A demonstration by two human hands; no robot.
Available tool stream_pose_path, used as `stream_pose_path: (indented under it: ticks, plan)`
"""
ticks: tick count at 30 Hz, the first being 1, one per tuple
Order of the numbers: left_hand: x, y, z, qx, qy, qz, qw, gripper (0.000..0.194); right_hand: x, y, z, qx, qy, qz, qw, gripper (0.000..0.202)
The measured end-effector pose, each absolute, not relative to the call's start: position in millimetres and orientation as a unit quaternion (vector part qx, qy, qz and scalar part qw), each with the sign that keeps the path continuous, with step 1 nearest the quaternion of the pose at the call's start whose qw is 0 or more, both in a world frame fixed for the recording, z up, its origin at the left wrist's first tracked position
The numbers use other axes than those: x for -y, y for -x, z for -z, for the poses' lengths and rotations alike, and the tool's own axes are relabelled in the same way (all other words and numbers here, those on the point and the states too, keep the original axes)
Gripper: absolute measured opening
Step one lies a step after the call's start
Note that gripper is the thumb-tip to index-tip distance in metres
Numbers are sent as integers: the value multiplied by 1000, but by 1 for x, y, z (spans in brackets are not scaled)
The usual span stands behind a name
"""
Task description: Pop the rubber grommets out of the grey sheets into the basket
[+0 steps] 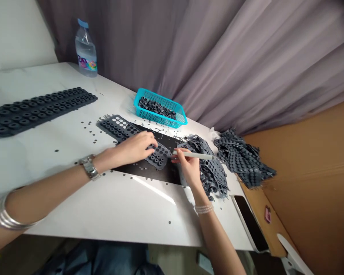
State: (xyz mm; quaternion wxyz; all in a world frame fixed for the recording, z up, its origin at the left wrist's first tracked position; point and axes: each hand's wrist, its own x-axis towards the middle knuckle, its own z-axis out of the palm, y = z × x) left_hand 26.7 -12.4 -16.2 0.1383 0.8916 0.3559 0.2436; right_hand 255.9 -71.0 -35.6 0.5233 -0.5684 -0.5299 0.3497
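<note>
My left hand (140, 148) rests on a dark perforated rubber sheet (160, 156), its fingers curled down at the sheet; whether they pinch a piece is hidden. The sheet lies slantwise over a black mat (172, 173) and has empty holes near its far left end. In my right hand (189, 164) is a pale, thin stick-like tool (199, 155), held between thumb and fingers, with its narrow tip close to the sheet's right end. Beside that hand is a heap of dark perforated sheets (215, 172).
A blue basket (181, 121) of small dark pieces stands behind the mat. A long ringed sheet (40, 110) lies left, near a water bottle (86, 53). More sheets (240, 156) and a phone (250, 221) are right. Tiny dark discs are scattered about.
</note>
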Motion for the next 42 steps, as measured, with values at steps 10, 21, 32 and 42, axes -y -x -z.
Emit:
stream_pose_path:
  ticks: [10, 21, 32, 42]
  plan:
    - [6, -71, 46, -300, -917, -178, 194, 23, 84, -257, 52, 637, 573, -276, 436, 31]
    - [8, -69, 33, -295, -927, -132, 190, 26, 85, -257, 50, 643, 571, -267, 435, 31]
    - [12, -73, 31, -290, -932, -127, 175, 24, 84, -254, 48, 665, 575, -241, 411, 29]
    - [11, -74, 27, -274, -925, -162, 209, 14, 89, -237, 42, 695, 598, -140, 372, 30]
